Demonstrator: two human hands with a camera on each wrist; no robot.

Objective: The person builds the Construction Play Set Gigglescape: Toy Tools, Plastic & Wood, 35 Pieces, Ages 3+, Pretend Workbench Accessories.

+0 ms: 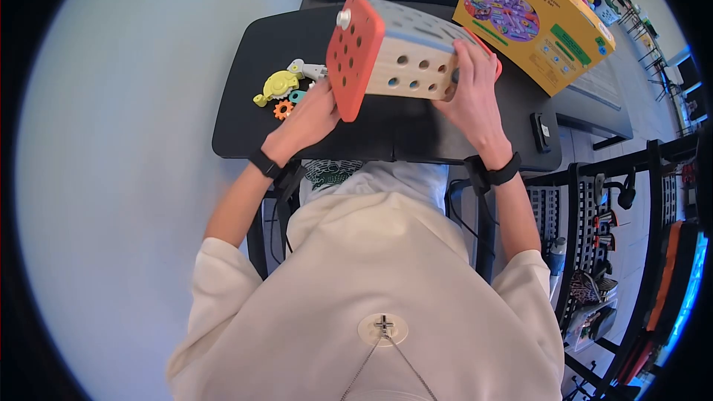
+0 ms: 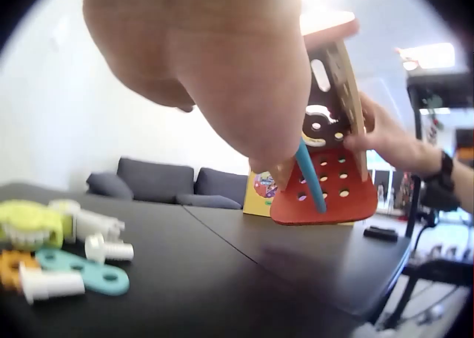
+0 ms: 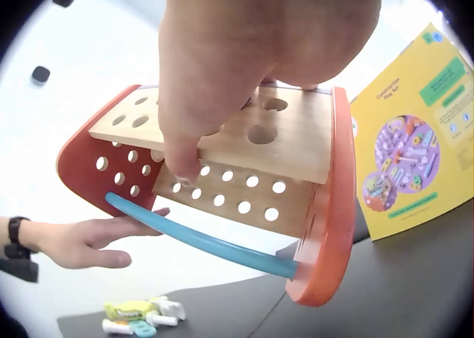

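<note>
A toy toolbox with red perforated end panels and wooden sides full of holes is held tilted over the black table. My right hand grips the wooden side panel near one end, thumb over its edge. A blue rod handle runs between the end panels on the underside. My left hand is at the other end, fingers stretched out beside the red panel and the handle's end. A white bolt head sticks out of that red panel.
Left on the table lie a yellow toy piece, an orange gear, a teal strip and white bolts. A yellow box stands at the back right; a small black device lies near the right edge.
</note>
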